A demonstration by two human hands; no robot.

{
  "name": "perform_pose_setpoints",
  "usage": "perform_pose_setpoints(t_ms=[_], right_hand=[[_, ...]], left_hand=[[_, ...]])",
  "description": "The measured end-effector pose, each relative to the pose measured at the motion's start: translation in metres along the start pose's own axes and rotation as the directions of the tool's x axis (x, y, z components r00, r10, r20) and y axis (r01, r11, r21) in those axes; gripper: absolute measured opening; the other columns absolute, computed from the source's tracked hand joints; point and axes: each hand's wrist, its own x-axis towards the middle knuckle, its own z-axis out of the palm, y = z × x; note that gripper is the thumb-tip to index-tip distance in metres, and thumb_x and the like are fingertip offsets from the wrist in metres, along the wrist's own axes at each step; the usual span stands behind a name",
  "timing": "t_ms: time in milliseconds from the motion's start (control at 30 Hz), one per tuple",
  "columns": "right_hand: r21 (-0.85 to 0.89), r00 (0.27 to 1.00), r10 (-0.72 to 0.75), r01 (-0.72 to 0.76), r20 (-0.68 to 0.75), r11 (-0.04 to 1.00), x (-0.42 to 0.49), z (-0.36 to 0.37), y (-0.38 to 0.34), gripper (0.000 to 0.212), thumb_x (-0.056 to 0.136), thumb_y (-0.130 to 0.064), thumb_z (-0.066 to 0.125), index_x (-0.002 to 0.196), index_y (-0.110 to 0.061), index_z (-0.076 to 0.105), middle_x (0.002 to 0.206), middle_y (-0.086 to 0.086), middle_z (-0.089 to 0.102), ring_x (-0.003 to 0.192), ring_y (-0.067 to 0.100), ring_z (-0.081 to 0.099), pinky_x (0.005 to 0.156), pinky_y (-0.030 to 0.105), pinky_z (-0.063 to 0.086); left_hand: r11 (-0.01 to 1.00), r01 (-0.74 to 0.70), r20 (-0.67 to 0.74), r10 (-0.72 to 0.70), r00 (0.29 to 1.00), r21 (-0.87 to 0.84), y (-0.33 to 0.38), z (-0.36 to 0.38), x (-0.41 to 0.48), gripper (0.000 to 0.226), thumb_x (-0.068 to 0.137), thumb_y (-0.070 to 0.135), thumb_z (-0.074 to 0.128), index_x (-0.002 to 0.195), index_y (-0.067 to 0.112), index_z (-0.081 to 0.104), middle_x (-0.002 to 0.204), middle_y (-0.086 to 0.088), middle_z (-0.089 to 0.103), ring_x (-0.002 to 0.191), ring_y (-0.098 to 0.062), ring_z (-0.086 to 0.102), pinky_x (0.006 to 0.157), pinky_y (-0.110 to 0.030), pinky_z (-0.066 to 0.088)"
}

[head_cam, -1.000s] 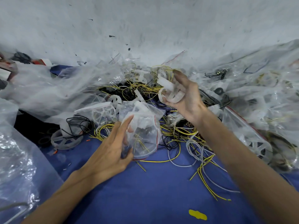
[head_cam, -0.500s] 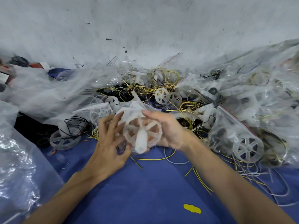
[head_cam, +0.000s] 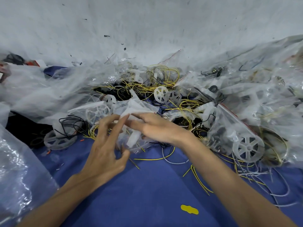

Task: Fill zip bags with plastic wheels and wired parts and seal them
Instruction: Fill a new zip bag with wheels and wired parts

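Head view: a person's two bare arms reach over a blue worktop (head_cam: pixel 147 194) to a small clear bag (head_cam: pixel 139 107) held between them, just in front of a heap of parts. The left grip (head_cam: pixel 105 154) is wide. Its fingers are spread and fairly straight, the fingertips touch the bag's near side, and the thumb is close to the bag's lower edge. The right grip (head_cam: pixel 157 128) lies across the bag's upper part, fingers stretched toward the left grip. Its thumb is hidden beneath, so whether it pinches the plastic cannot be told. Under the right grip's fingers a pale wheel (head_cam: pixel 133 140) shows dimly inside the bag; blur hides the rest. Beyond both grips lie tangled yellow wires (head_cam: pixel 188 102), and right of the right grip lies a filled bag (head_cam: pixel 229 128) with a red strip. The step looks like settling the contents before closing the mouth. To do it well, push the wheel and any wire ends fully below the zip line, press out the air and line up the two lips. Then pinch along the strip from one end to the other while the left grip steadies the body. A wire lying across the strip would likely stop the seal.
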Motion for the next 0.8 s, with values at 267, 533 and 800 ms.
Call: perform_pose_setpoints(t_ms=[267,533,800], right_hand=[[-0.004,0.996,-0.018,0.017,-0.083,1.000,0.009,0.008,0.003,0.070,0.077,-0.042,0.070,0.133,-0.007,0.046,0.135,-0.002,0.052,0.128,0.010,0.044,0.107,0.030,0.035],[-0.187,0.989,-0.140,0.130,-0.043,0.974,0.003,0.016,0.002,0.051,0.085,-0.040,0.061,0.125,-0.012,0.045,0.124,0.002,0.051,0.118,0.017,0.045,0.102,0.034,0.038],[-0.577,0.944,-0.163,-0.035,-0.287,0.816,-0.005,0.028,0.003,0.036,0.098,-0.035,0.032,0.102,-0.009,0.057,0.110,0.018,0.061,0.104,0.035,0.055,0.082,0.036,0.041]], left_hand=[[0.996,-0.060,-0.075,0.065,0.995,0.067,0.013,-0.002,0.003,0.064,0.072,0.008,0.041,0.136,0.006,0.040,0.128,-0.007,0.035,0.092,-0.010,0.046,0.084,-0.003,0.036],[0.996,-0.063,-0.140,0.071,0.988,0.059,0.014,-0.003,0.002,0.060,0.074,0.008,0.040,0.135,0.009,0.038,0.126,-0.006,0.038,0.103,-0.016,0.049,0.079,-0.016,0.045],[0.975,-0.190,-0.118,0.203,0.972,0.113,0.024,-0.002,0.001,0.053,0.075,0.005,0.040,0.129,0.002,0.042,0.122,-0.010,0.042,0.115,-0.014,0.041,0.097,-0.014,0.034]])
